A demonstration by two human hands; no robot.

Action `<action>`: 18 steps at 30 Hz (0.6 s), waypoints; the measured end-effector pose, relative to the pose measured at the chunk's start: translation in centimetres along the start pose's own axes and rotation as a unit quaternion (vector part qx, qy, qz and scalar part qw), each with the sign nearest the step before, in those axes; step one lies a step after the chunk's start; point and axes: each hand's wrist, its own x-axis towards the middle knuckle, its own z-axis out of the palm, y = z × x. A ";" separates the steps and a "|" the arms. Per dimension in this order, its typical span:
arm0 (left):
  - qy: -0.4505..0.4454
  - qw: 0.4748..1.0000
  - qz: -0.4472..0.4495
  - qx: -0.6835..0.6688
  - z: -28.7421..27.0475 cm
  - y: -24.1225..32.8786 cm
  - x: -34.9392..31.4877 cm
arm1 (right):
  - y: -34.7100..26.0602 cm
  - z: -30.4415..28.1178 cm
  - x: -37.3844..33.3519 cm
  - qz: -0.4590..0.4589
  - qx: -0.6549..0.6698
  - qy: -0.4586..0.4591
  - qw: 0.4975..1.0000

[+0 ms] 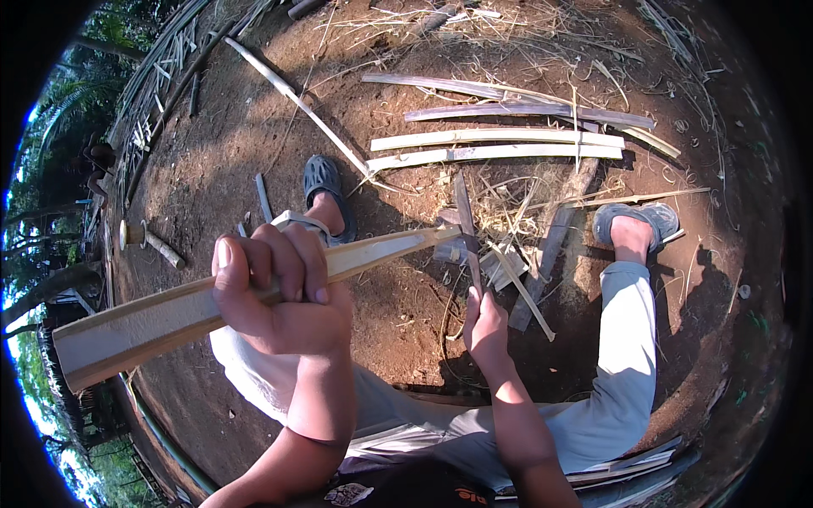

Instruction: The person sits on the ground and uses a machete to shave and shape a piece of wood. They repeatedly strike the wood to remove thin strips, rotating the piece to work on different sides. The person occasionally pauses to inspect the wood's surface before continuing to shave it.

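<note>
1. A split bamboo piece (144,326), pale and trough-shaped, slanted across the middle of the view. Its broad end lay at the far left, near the viewer, and its narrowed end reached up and rightward to the centre, above the ground.
2. The person's left hand (278,292) was closed in a fist around the bamboo, fingers curled over the top, with a length of it sticking out on either side.
3. The person's right hand (486,328) was wrapped round the lower end of a long knife (466,212), whose dark, narrow blade pointed away from the body.
4. The bamboo's narrowed end met the blade in the view; whether the two touched could not be told.
5. Beneath and just beyond the knife, pale shavings (508,269) lay heaped on brown soil, beside a weathered plank (555,241) set at a slant.
6. Farther out, several long split strips (500,135) lay side by side, roughly crosswise. To their left, a thin pole (296,103) ran diagonally over the ground.
7. The person sat with knees apart, in pale grey trousers (628,330), a dark clog on the left foot (320,173) and another on the right.
8. More strips (627,470) lay at the lower right; green foliage (72,110) edged the far left.
</note>
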 end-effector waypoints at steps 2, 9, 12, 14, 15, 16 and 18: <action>0.020 1.000 -0.006 -0.019 0.0 -0.6 0.1 | -2.5 -1.0 0.4 -0.041 0.028 0.037 0.998; -0.003 1.000 -0.001 -0.018 0.2 -0.5 0.7 | 2.2 0.4 0.5 0.052 -0.035 -0.059 0.996; 0.042 0.999 -0.018 -0.015 0.5 -0.5 0.2 | -2.8 -1.5 0.1 -0.017 0.091 -0.010 0.996; 0.044 0.999 -0.020 -0.007 0.8 -0.5 0.2 | -1.3 0.0 -0.9 -0.044 0.015 -0.020 0.999; 0.046 0.999 -0.026 -0.013 0.8 -0.5 0.2 | -0.4 0.5 -0.2 0.012 -0.035 -0.084 0.996; 0.046 0.998 -0.029 -0.019 0.8 -0.5 0.3 | 1.7 1.4 -0.3 0.066 -0.050 -0.090 0.992; 0.040 0.998 -0.015 -0.037 0.3 -0.5 1.2 | 1.7 0.8 0.0 0.081 -0.055 -0.079 0.992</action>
